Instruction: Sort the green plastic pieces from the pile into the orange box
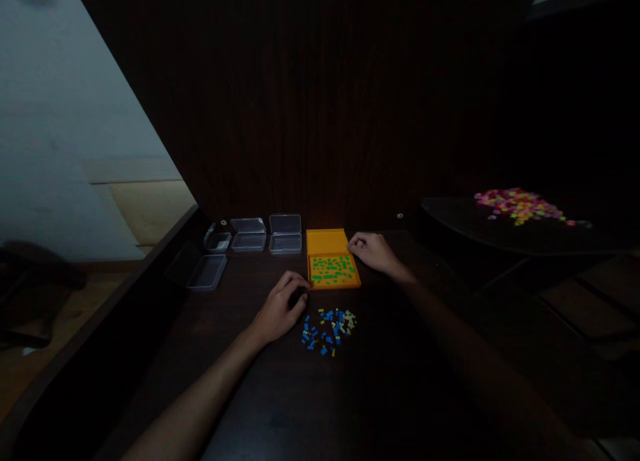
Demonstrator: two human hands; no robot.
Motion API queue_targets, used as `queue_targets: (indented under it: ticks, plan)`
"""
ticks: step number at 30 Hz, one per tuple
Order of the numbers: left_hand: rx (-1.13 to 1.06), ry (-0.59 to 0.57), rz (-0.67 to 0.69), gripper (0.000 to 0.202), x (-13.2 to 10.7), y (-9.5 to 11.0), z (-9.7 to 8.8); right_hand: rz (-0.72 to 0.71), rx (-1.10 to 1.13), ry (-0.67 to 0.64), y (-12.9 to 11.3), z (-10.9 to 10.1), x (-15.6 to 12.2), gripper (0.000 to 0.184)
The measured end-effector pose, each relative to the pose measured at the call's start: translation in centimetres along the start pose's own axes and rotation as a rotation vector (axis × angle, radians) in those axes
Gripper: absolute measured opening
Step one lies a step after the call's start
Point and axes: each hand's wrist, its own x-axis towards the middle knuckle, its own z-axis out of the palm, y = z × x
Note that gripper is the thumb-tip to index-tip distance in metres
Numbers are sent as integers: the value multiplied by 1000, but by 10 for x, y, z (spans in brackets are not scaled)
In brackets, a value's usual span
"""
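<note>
An open orange case [330, 242] lies on the dark table [350, 394], its tray filled with several small green pieces [332, 270]. My left hand [280, 310] rests at the case's front left corner, fingers curled, with its fingertips touching the case edge. My right hand [373, 251] sits at the case's right side near the hinge, fingers bent against the rim. A loose pile of small blue, yellow and pale pieces [328, 330] lies on the table just in front of the case, to the right of my left hand.
Several clear plastic boxes [263, 234] stand open in a row left of the orange case, another one [203, 271] nearer the table's left edge. A heap of pink and yellow pieces [520, 205] lies on a dark surface at the right. A dark wooden panel rises behind.
</note>
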Motion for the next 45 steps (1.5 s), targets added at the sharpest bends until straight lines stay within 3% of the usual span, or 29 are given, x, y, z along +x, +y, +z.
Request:
queue_targets:
  ticks: [2,4,8,13,21,27,32,45]
  plan:
    - [37,-12,2,22,0,0,0,145,164,96,9,10,2,6]
    - [75,-21,5,24,1,1,1,324,332,113,16,19,2,12]
    - [139,-25,23,25,3,-1,2,410,522,76,22,32,0,19]
    - [180,-6,53,21,6,-6,3,404,531,105,25,37,-4,22]
    - [215,21,74,15,9,-10,5,254,639,218,31,44,-7,34]
    - [263,34,73,13,14,-12,8,185,636,228,30,45,-6,42]
    - [349,29,51,12,19,-14,11,155,598,267,31,46,-4,41]
    - [332,33,76,13,42,-25,15,103,478,387,36,51,14,34]
